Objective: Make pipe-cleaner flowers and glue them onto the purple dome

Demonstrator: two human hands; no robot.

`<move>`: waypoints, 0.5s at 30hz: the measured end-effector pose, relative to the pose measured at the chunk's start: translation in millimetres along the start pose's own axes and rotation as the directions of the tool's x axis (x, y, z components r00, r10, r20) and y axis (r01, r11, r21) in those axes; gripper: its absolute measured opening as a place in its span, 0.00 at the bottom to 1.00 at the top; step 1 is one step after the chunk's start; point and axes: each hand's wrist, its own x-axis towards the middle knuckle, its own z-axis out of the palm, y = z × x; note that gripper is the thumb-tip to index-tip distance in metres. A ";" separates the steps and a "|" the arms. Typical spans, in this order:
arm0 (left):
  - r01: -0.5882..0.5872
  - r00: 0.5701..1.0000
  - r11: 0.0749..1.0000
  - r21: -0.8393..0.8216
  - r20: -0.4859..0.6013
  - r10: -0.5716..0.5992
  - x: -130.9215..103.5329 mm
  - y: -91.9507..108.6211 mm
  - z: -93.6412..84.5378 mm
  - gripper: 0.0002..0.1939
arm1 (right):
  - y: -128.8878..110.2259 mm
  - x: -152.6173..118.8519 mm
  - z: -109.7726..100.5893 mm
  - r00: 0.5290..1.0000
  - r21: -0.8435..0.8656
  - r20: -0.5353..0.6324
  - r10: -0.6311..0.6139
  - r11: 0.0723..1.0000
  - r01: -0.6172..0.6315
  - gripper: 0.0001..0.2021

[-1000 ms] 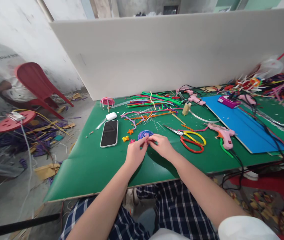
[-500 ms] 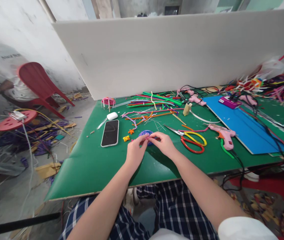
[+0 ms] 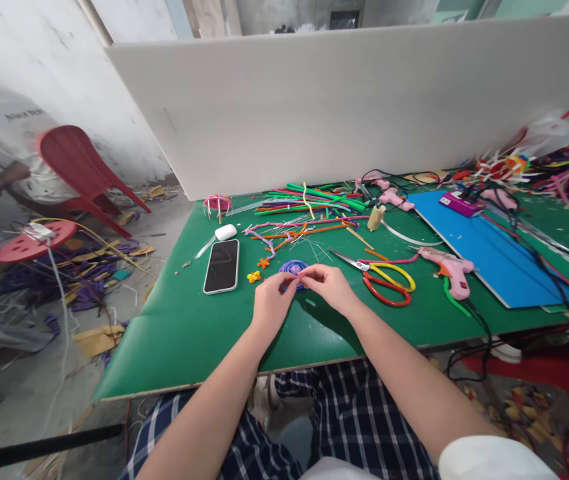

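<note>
My left hand [image 3: 275,298] and my right hand [image 3: 328,288] meet at the fingertips, pinched together over the green table. Whatever lies between the fingertips is too small and too covered to make out. Just behind and under them is a coiled purple and blue pipe-cleaner disc [image 3: 293,267], its near part hidden by my fingers. Left of the hands lie a small yellow pipe-cleaner flower [image 3: 253,277] and an orange one [image 3: 263,263]. Scissors [image 3: 388,283] with red and yellow handles rest open to the right.
A phone [image 3: 221,267] and white earbud case [image 3: 225,232] lie left. Behind are a bundle of pipe cleaners [image 3: 314,201] and a pink woven piece [image 3: 217,203]. On the right are a pink glue gun [image 3: 451,268] with a trailing cable and a blue board [image 3: 494,257]. A person sits far left.
Both hands stay pinched at nearly the same spot, the fingertips slightly lower. A little more of the purple coil shows behind them.
</note>
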 end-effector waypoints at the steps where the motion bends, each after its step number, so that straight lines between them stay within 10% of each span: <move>1: -0.009 1.000 1.000 0.013 -0.001 0.009 -0.3 0.1 0.4 0.09 | 0.4 -0.1 0.0 1.000 -0.020 0.005 -0.010 1.000 0.010 0.09; 15: -0.089 0.992 0.991 0.096 -0.083 0.097 -8.0 -0.7 8.6 0.06 | -1.1 -5.7 4.1 0.995 -0.191 -0.052 -0.090 0.978 0.078 0.05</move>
